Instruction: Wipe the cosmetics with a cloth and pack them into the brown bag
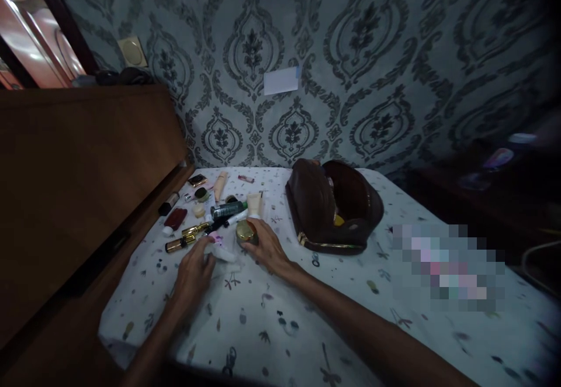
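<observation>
My right hand (268, 248) is closed around a small round gold-lidded jar (244, 232), held just above the cloth. Between the fingers of my left hand (196, 268) is a crumpled white piece (224, 252) with a pink and purple patch; whether it is a tissue or thin packaging is unclear. Close beyond both hands lie a dark green bottle (227, 210), a cream-coloured tube (255, 203) and gold-and-black cosmetic tubes (180, 243). A dark red case (176, 218) rests farther left. To the right stands a brown cosmetic bag (312, 208), unzipped, with something yellow inside.
A white patterned cloth (245, 317) covers the surface. Along the left runs a wooden panel (87, 182); a patterned wall (298, 42) rises behind. At right, a blurred-out item (451, 267) lies on the cloth. A peach tube (220, 186) and other small cosmetics lie toward the back.
</observation>
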`<action>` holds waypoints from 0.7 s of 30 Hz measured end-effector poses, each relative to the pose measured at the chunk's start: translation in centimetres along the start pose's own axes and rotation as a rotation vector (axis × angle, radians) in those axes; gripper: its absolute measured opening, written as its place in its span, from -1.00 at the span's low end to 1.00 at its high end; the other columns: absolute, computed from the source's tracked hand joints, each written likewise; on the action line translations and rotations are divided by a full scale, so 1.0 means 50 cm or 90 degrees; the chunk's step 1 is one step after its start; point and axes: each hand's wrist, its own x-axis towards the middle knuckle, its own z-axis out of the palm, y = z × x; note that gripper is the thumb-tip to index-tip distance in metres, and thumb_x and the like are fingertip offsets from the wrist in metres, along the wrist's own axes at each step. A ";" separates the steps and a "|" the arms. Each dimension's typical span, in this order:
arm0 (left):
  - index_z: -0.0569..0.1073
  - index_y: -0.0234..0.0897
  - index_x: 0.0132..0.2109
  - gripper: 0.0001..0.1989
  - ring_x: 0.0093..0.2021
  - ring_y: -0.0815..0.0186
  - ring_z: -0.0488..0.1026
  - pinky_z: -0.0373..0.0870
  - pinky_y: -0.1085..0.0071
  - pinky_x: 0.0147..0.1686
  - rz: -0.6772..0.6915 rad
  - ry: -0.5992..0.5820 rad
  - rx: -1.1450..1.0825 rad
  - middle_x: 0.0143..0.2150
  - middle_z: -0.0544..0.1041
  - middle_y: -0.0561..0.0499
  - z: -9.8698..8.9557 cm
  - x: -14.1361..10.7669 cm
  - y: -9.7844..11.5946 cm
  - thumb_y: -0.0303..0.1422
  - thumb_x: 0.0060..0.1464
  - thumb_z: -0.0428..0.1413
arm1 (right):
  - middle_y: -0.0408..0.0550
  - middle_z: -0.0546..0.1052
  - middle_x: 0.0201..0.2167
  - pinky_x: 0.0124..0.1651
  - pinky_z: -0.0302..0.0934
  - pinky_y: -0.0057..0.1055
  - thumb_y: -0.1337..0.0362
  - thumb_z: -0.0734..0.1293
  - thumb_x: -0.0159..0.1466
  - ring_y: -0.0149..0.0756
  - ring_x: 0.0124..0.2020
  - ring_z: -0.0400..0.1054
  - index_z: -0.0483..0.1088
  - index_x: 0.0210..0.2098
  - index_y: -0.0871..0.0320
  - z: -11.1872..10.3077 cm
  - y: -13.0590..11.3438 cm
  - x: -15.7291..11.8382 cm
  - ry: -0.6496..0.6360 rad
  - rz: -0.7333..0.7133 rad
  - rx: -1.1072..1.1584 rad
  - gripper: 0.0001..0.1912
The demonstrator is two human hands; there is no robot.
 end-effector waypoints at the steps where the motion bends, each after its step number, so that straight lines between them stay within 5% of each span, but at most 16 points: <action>1: 0.40 -0.19 0.01 -0.71 -0.07 0.15 0.48 0.40 0.24 -0.11 0.019 -0.006 -0.003 -0.08 0.54 -0.08 0.004 0.001 -0.007 -0.39 0.15 -0.05 | 0.08 0.41 0.10 0.20 0.17 -0.14 0.27 0.42 0.14 -0.08 0.15 0.27 0.24 0.17 0.12 0.005 -0.007 0.004 -0.003 0.002 0.005 -0.38; 9: 0.42 -0.21 -0.26 -0.79 -0.20 0.18 0.47 0.39 0.28 -0.17 0.049 -0.013 0.043 -0.25 0.48 -0.02 0.009 0.010 -0.011 -0.23 0.23 -0.04 | 0.07 0.45 -0.06 0.05 0.28 -0.21 0.13 0.25 0.31 -0.16 -0.03 0.37 0.31 0.06 0.17 -0.009 0.002 0.004 0.089 0.020 0.043 -0.62; 14: 0.37 -0.22 -0.37 -0.72 -0.33 0.26 0.39 0.32 0.37 -0.32 0.059 -0.013 0.169 -0.28 0.35 0.01 -0.011 0.087 0.006 -0.19 0.24 -0.06 | 0.03 0.49 -0.17 -0.14 0.34 -0.31 0.15 0.20 0.33 -0.21 -0.15 0.41 0.37 -0.04 0.17 -0.006 0.025 -0.009 0.145 0.048 0.096 -0.70; 17: 0.36 -0.22 -0.34 -0.80 -0.32 0.29 0.37 0.31 0.41 -0.35 0.058 0.006 0.215 -0.25 0.34 0.02 -0.004 0.146 0.005 -0.25 0.21 -0.02 | 0.00 0.51 -0.20 -0.16 0.34 -0.31 0.19 0.21 0.31 -0.22 -0.19 0.42 0.39 -0.07 0.15 -0.002 0.034 -0.014 0.156 0.058 0.114 -0.74; 21: 0.40 -0.26 -0.07 -0.75 -0.06 0.12 0.41 0.40 0.30 -0.19 0.092 0.048 0.259 -0.07 0.40 -0.12 0.036 0.196 -0.009 -0.27 0.20 -0.05 | -0.03 0.52 -0.23 -0.18 0.32 -0.35 0.31 0.25 0.27 -0.26 -0.22 0.41 0.39 -0.09 0.14 0.005 0.044 -0.015 0.165 0.066 0.122 -0.78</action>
